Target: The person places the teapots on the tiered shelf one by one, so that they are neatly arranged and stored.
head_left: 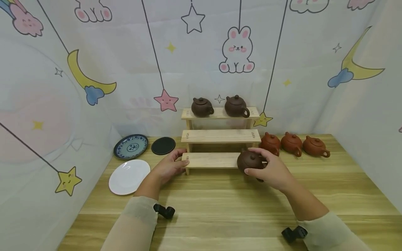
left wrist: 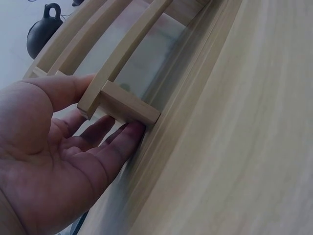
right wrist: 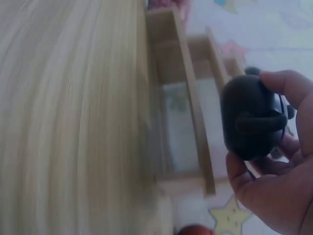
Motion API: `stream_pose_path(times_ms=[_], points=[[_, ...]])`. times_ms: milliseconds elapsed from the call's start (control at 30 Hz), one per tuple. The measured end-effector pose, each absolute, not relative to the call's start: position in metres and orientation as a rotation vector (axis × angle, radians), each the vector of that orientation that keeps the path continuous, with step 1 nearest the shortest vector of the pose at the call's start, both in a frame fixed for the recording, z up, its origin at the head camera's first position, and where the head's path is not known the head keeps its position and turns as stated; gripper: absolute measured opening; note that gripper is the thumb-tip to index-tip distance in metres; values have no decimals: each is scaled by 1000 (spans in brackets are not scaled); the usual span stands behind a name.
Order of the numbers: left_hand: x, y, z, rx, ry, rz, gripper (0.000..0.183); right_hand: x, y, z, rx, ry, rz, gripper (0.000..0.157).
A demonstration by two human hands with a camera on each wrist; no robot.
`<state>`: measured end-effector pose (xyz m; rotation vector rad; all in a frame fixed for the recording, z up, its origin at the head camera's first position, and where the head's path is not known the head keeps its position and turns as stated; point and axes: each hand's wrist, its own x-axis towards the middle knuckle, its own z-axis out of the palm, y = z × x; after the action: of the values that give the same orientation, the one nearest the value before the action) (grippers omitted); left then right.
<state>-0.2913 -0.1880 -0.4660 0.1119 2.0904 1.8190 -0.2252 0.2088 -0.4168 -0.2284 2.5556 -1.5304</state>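
My right hand point(head_left: 272, 170) grips a dark brown teapot point(head_left: 248, 161) at the right end of the lowest step of a three-tier wooden stand point(head_left: 210, 160). In the right wrist view the thumb and fingers span the teapot point(right wrist: 247, 117), its looped handle facing the camera. At the stand's left end, my left hand point(head_left: 168, 166) holds the lowest step. The left wrist view has the thumb on the step board point(left wrist: 124, 49) and the fingers curled against its leg point(left wrist: 128, 105). Two more dark brown teapots, one left point(head_left: 201, 107) and one right point(head_left: 236, 106), sit on the top step.
Three reddish-brown teapots point(head_left: 291, 143) stand on the table right of the stand. To the left lie a blue patterned plate point(head_left: 131, 146), a white plate point(head_left: 128, 177) and a black round disc point(head_left: 163, 145). A printed cloth point(head_left: 201, 62) hangs behind and at the sides.
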Motion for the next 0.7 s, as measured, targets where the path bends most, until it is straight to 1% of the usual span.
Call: stream_pose_path(times_ms=[167, 333, 700], points=[[-291, -187, -464, 116, 2102, 1807, 61, -235, 176, -416, -320, 2561, -1531, 78], [-291, -188, -464, 122, 2104, 1810, 61, -248, 145, -404, -368, 2602, -1500, 75], [-290, -189, -463, 139, 2095, 1806, 61, -295, 98, -370, -409, 2619, -1441, 76]])
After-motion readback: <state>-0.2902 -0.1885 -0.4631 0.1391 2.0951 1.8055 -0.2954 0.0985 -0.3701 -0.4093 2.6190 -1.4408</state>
